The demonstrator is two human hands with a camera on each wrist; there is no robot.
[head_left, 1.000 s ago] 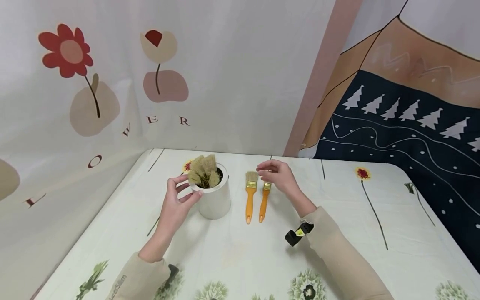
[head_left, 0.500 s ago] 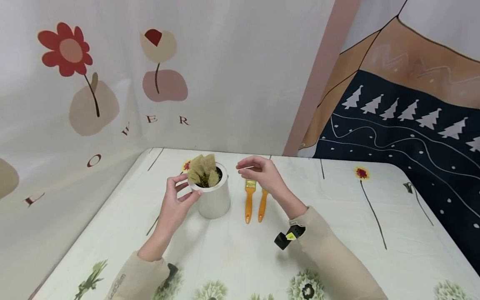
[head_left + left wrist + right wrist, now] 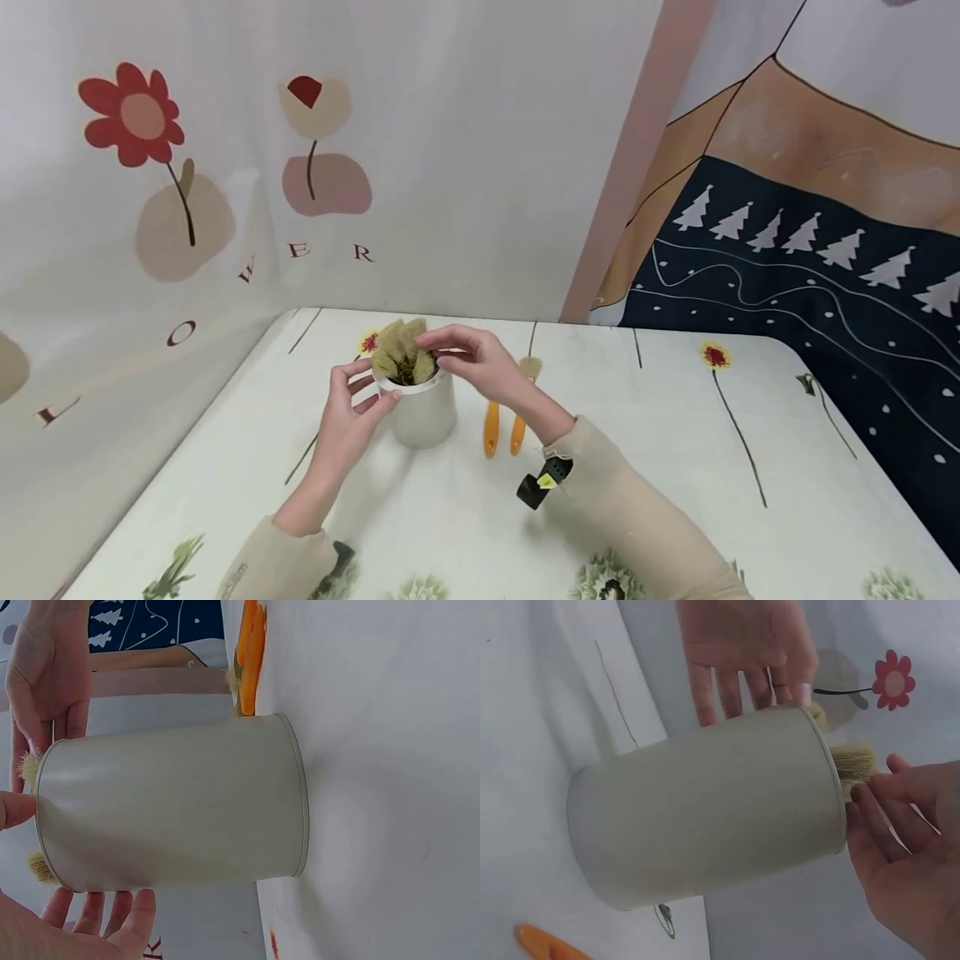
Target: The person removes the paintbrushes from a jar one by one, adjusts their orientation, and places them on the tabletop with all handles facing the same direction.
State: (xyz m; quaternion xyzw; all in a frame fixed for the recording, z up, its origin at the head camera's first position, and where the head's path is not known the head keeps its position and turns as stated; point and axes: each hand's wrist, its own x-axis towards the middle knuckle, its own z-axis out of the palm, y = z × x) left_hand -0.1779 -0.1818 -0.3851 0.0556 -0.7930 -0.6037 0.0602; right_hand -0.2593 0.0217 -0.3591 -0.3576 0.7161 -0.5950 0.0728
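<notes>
A white metal can stands upright on the table. Out of its mouth rise several tan bristle tufts, like paintbrush heads; whatever is below them is hidden inside. My left hand holds the can near its top, thumb at the rim and fingers spread along the side. From the other side, my right hand reaches over the rim, its fingertips right by the bristles and a gap between thumb and forefinger. Two paintbrushes with orange handles, one nearer the can and one farther right, lie partly behind the right hand.
A white cloth with printed flowers covers the table. Behind it hang a pale printed curtain and a dark panel with white trees. A black wrist camera sits on the right sleeve.
My right hand has moved left, from above the paintbrushes on the table to the mouth of the can. The left hand and the can have stayed in place.
</notes>
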